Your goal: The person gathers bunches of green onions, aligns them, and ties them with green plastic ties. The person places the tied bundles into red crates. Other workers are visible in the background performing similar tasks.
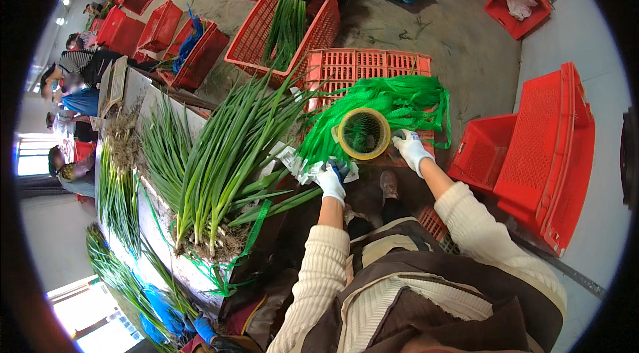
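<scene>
My left hand (331,182), in a white glove with dark-coated fingers, is closed on white labels (303,171) at the near end of a heap of green mesh net bags (394,90). A hollow roll with a yellow rim (383,149) is in front of the netting, and green strands show through its opening. At its right edge are the fingers of my gloved right hand (410,149); whether they grip it I cannot tell. The netting lies over an upturned red plastic crate (369,61). Left of my left hand, green onions (219,163) with soil-covered roots lie on a table.
A red crate (249,48) ahead holds more green onions (287,28), with a person behind it. Stacked red crates (541,153) stand at my right by the wall. A blue-gloved hand (203,328) of another person is at lower left. Several people work farther left.
</scene>
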Available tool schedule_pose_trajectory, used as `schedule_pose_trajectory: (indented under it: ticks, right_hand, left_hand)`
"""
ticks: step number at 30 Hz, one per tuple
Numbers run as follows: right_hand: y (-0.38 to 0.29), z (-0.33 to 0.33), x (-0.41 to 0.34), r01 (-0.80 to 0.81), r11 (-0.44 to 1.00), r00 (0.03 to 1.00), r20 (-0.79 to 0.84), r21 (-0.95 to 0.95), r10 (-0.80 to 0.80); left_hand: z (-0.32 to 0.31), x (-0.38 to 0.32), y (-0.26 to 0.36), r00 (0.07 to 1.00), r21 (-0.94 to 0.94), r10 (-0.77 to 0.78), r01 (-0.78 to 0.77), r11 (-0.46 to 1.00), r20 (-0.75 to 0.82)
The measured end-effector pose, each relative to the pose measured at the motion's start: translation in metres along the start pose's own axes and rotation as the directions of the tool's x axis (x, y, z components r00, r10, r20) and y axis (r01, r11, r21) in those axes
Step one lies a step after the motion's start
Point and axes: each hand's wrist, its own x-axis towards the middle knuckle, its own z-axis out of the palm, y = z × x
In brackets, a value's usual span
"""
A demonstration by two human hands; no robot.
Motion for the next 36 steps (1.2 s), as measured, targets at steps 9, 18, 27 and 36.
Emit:
schedule_pose_trajectory:
  ticks: [9,18,27,36]
  right_hand:
    - [-0.116,-0.01,-0.072,-0.025,0.77,0.925,0.307,0.638,-0.224]
    - [-0.037,0.038,-0.024,0.433,0.608,0.892,-0.219,0.665,-0.395]
    - [-0.032,0.046,-0.022,0.561,0.622,0.81,-0.209,0.546,-0.548]
    - [0.02,0.027,0.039,-0.053,0.973,0.985,0.172,0.224,0.013]
  left_hand:
    - [0.053,-0.112,0.069,0.77,-0.135,0.302,-0.276,0.952,0.561]
    - [0.068,-0.076,0.032,0.762,-0.392,0.53,-0.389,0.834,0.372]
    - [0.069,-0.064,0.017,0.808,-0.423,0.484,-0.331,0.844,0.334]
    - [0.016,-0.013,-0.023,0.411,0.638,0.54,-0.689,-0.344,0.734]
